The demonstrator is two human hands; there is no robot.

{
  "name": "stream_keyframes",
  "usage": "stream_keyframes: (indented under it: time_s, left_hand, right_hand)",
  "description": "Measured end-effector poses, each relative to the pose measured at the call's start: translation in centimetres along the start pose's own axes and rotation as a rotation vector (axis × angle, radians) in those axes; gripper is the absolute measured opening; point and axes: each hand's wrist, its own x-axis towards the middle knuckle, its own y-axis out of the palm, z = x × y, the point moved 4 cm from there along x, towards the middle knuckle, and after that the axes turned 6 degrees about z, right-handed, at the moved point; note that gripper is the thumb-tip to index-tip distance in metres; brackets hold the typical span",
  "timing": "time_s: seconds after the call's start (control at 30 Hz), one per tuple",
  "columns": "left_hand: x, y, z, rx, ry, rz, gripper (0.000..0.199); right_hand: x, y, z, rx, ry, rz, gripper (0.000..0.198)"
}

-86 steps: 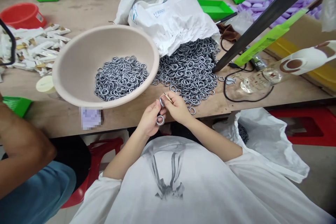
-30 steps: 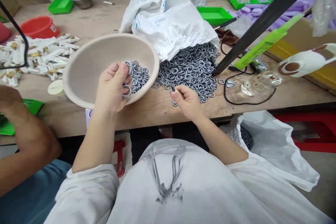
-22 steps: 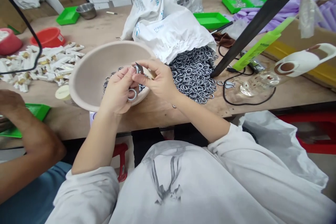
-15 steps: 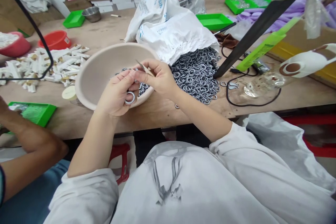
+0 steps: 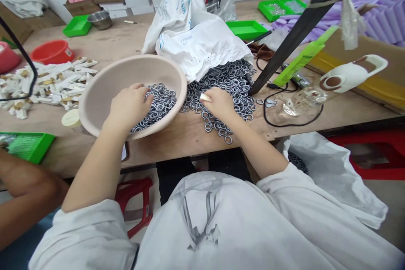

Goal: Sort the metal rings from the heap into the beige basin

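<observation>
In the wide beige basin [image 5: 98,76] lies a heap of dark metal rings [image 5: 158,103]. Over the left side of that heap is my left hand [image 5: 126,105], thumb apart from the fingers, with nothing visible in it. My right hand [image 5: 220,103] is closed around a small tool with a pale, cream-coloured grip [image 5: 205,98]; its far end is dark and hard to make out. That hand is at a larger pile of loose rings [image 5: 234,78] on the table. The pile spreads from the mouth of a white woven sack [image 5: 202,38].
A black post [image 5: 284,38] slants up right of the pile. Beyond it are a clear bottle with a white lid [image 5: 344,78] and a black cable [image 5: 294,125]. White pieces [image 5: 53,84] lie on the left, near a co-worker's arm [image 5: 28,185]. A green tray [image 5: 31,145] is close by.
My hands have come apart: the left moved left over the basin, the right moved right to the loose pile with the tool. The ring seen in my left hand no longer shows there.
</observation>
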Motion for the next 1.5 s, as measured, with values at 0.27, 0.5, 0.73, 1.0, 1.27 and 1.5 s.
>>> stream_keyframes:
  time_s: [0.27,0.5,0.73,1.0,1.27,1.5]
  left_hand:
    - [-6.9,1.5,-6.4,-0.541,0.218,-0.273,0.028]
    - [-7.0,13.9,-8.0,-1.543,-0.255,0.392,0.043]
    - [-5.0,16.5,-9.5,-1.918,-0.567,0.548,0.032]
    - [-6.0,14.9,-9.6,-2.013,-0.574,0.558,0.021]
    - [-8.2,13.3,-11.1,-1.870,-0.250,0.506,0.030]
    - [-9.1,12.4,-11.5,-1.790,-0.205,0.292,0.044]
  right_hand:
    - [-0.6,2.9,0.3,-0.267,-0.026,0.223,0.022]
    - [-3.7,2.1,0.5,0.199,-0.149,0.136,0.012]
    - [-4.2,4.1,0.1,0.200,-0.096,0.231,0.016]
    - [-5.7,4.3,-0.8,0.840,0.037,0.221,0.023]
    - [-7.5,3.0,1.7,1.020,0.045,0.250,0.035]
    - [-7.8,0.8,3.2,0.847,-0.158,0.112,0.035]
